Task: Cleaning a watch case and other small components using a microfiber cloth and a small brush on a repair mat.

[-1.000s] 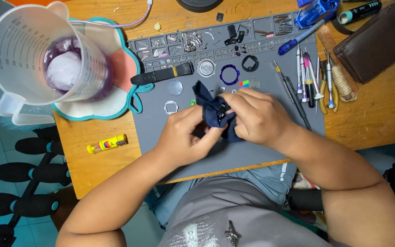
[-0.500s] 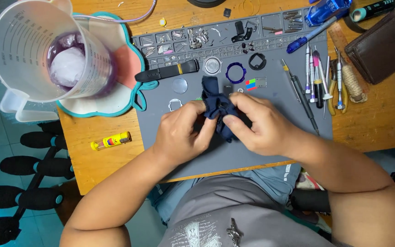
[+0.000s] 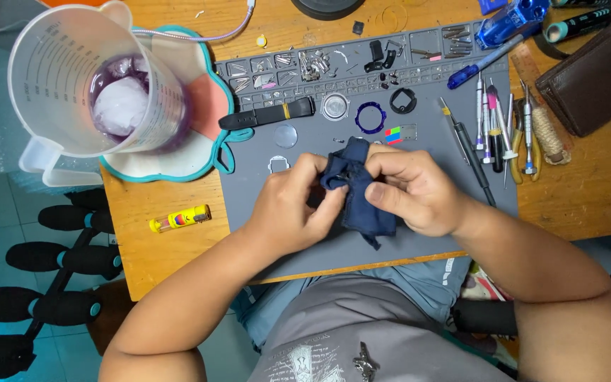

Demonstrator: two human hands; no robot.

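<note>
A dark blue cloth (image 3: 357, 191) is bunched between both hands over the grey work mat (image 3: 390, 244). My left hand (image 3: 293, 205) pinches its left side with thumb and fingers. From the right, my right hand (image 3: 411, 187) grips the cloth, thumb pressed on top. Whatever may be wrapped inside the cloth is hidden. Just beyond the hands lie small watch parts: a black strap (image 3: 266, 115), a round silver case back (image 3: 334, 107), a purple ring (image 3: 370, 117), a black bezel (image 3: 402, 100) and a clear round crystal (image 3: 286, 136).
A large clear measuring jug (image 3: 100, 85) with purple liquid stands on a teal-edged mat at the back left. Several small screwdrivers and tweezers (image 3: 496, 124) lie at the mat's right. A brown pouch (image 3: 592, 71) sits far right, a small yellow tube (image 3: 180, 218) on the wooden table left.
The hands have kept working the cloth, shifting it slightly; the cloth's upper end now bunches between the thumbs. The view has moved a little.
</note>
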